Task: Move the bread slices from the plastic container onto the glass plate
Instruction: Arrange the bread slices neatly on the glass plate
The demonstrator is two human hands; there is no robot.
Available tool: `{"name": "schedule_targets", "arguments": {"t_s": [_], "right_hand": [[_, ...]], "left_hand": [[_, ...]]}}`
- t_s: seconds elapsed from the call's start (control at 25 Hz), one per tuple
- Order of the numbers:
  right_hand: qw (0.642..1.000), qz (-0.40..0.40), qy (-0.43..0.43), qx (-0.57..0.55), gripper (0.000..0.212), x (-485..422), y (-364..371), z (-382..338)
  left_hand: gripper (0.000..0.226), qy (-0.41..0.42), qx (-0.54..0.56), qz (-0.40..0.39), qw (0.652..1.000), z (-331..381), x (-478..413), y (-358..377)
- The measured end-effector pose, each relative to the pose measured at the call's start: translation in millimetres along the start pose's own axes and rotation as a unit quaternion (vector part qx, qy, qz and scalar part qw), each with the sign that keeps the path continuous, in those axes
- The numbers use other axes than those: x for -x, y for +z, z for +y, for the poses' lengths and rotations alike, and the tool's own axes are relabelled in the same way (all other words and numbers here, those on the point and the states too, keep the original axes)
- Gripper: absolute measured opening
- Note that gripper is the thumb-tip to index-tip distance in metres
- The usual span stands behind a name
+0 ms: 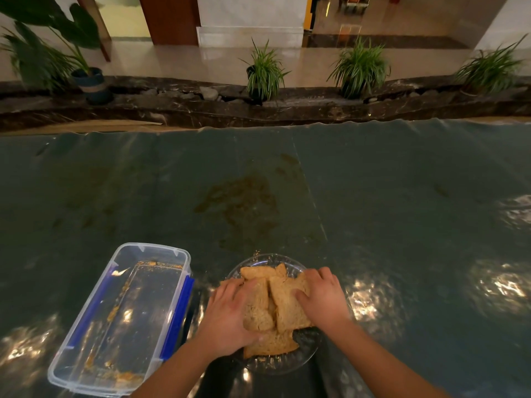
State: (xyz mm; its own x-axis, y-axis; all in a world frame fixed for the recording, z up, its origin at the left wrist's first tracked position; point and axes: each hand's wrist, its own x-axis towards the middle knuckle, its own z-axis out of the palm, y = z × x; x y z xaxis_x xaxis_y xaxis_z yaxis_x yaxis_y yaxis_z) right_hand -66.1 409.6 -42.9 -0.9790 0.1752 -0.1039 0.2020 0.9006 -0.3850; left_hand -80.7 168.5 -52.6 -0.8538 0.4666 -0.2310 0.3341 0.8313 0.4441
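Several brown bread slices [283, 301] lie piled on the round glass plate [258, 261] near the table's front edge. My left hand [227, 314] grips the pile from its left side, thumb under a slice. From the right, my right hand [323, 295] presses on the slices with its fingers curled over them. The clear plastic container [120, 320] with blue side clips stands to the left of the plate and holds only crumbs.
The table carries a dark green glossy plastic sheet [402, 211] with brown stains behind the plate. Beyond its far edge runs a dark marble ledge [201, 110] with potted plants [265, 71].
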Motion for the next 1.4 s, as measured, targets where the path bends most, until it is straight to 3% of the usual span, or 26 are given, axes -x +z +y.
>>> {"name": "schedule_targets", "arguments": {"t_s": [0.4,0.56,0.64,0.76,1.0,1.12,1.4], "right_hand": [[0.991,-0.059,0.073,-0.091,0.057,13,2,4],[0.992,-0.099,0.058,-0.049,0.059,14,2,8],[0.997,-0.071,0.027,-0.018,0.055,8,0,8],[0.999,-0.025,-0.039,0.013,0.046,-8,-2,-1],[0.996,-0.078,-0.031,-0.016,0.034,-23,3,-16],[0.995,-0.085,-0.035,-0.030,0.031,-19,7,-14],[0.998,0.011,-0.001,-0.067,0.039,9,2,8]], "left_hand": [[0.106,-0.009,0.022,0.003,1.000,4,6,2],[0.108,-0.024,0.088,0.004,0.996,7,12,-2],[0.101,-0.076,0.165,0.028,0.983,9,15,-6],[0.085,-0.188,0.295,0.089,0.933,9,11,-13],[0.073,-0.281,0.423,0.097,0.856,8,-5,-26],[0.070,-0.281,0.433,0.092,0.851,5,-2,-27],[0.060,-0.315,0.376,0.124,0.863,9,14,-22]]}}
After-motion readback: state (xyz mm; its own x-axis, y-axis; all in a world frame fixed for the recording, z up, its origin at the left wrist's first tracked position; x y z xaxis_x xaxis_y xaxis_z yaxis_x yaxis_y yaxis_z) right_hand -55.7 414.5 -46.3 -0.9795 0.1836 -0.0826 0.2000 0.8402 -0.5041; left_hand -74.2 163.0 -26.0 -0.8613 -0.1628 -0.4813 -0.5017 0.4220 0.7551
